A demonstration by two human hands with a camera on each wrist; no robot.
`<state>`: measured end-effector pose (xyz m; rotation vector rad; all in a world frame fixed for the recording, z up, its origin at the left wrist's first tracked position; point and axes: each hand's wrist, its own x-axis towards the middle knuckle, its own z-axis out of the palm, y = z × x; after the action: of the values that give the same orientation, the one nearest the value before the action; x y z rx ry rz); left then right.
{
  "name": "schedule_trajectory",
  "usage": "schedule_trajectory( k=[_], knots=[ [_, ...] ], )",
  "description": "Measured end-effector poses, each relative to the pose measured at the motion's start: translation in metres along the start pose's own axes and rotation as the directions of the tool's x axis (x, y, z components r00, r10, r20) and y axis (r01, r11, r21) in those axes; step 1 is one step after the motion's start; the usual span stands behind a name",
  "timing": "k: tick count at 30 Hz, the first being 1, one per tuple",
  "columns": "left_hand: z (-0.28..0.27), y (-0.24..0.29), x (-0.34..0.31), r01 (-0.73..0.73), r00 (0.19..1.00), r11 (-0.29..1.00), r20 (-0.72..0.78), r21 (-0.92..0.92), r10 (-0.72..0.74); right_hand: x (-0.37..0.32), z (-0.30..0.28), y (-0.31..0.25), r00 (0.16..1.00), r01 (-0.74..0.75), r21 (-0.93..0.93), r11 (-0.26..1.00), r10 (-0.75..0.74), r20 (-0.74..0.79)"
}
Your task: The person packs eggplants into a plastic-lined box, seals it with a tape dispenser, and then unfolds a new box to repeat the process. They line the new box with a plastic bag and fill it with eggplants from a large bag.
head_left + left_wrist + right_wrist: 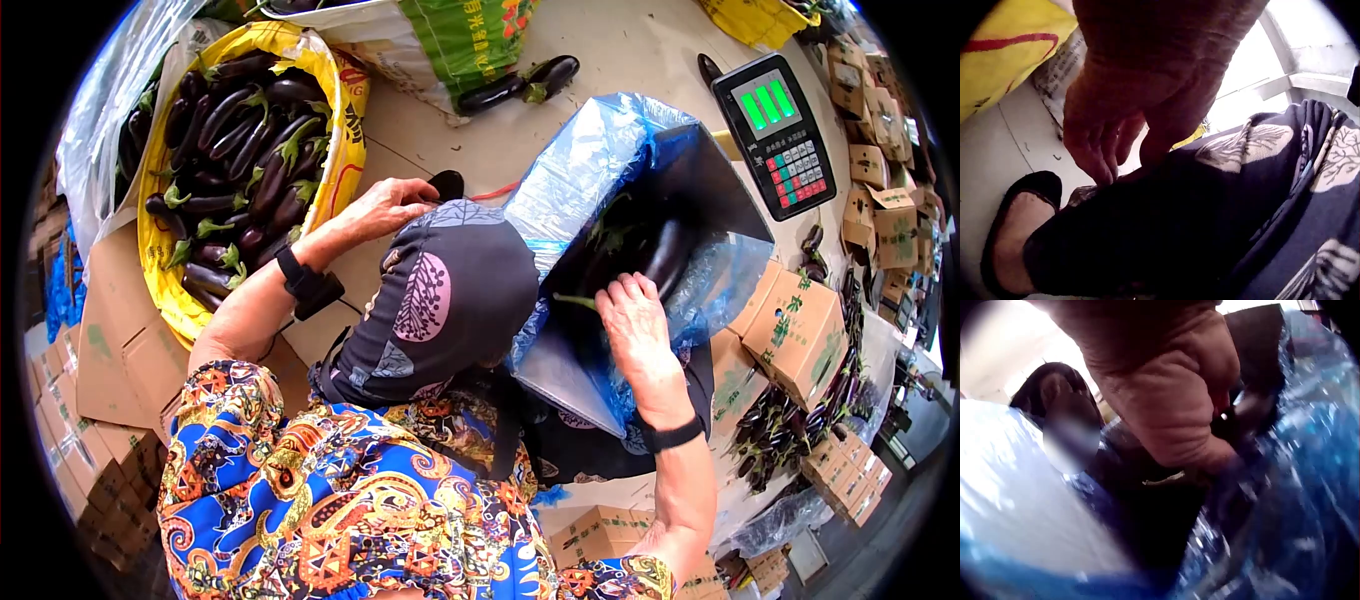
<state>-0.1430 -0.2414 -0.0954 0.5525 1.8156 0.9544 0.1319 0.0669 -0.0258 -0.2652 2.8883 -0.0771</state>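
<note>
My left hand [388,205] rests on my raised knee, which is covered by dark patterned trousers [450,290]. Its fingers [1100,156] hang relaxed with the tips touching the cloth, and they hold nothing. My right hand [628,305] reaches into a box lined with a blue plastic bag [590,170]. There its fingers curl over a dark purple eggplant [665,255] lying among others. In the right wrist view the hand [1172,406] is blurred and sits deep in the blue plastic bag [1291,487].
A yellow sack [345,150] full of eggplants lies at the left. Two loose eggplants [520,85] lie on the floor at the back, and a scale display [785,135] stands at the right. Cardboard boxes [795,330] and more eggplants crowd the right side. My black shoe [1019,237] is on the floor.
</note>
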Motion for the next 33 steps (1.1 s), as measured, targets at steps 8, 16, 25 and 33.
schedule_trajectory(
  k=[8, 16, 25, 33],
  knots=[
    [0.011, -0.008, -0.006, -0.001, 1.000, 0.998, -0.005, 0.056, 0.001, 0.006, 0.021, -0.003, 1.000, -0.023, -0.058, 0.998, 0.023, -0.005],
    [0.007, -0.009, -0.047, -0.046, 0.994, 0.998, -0.097, -0.043, 0.041, 0.019, 0.001, 0.010, 0.996, -0.080, 0.125, 0.989, 0.075, 0.046],
    [-0.063, 0.010, -0.156, -0.055, 0.946, 0.910, -0.312, -0.412, -0.084, 0.017, -0.002, 0.015, 0.975, -0.171, 0.264, 0.949, 0.124, 0.187],
    [-0.142, -0.129, -0.112, 0.272, 0.636, 0.925, -0.771, 0.266, 0.034, 0.026, -0.040, 0.001, 0.945, -0.301, 0.510, 0.806, 0.178, 0.276]
  ],
)
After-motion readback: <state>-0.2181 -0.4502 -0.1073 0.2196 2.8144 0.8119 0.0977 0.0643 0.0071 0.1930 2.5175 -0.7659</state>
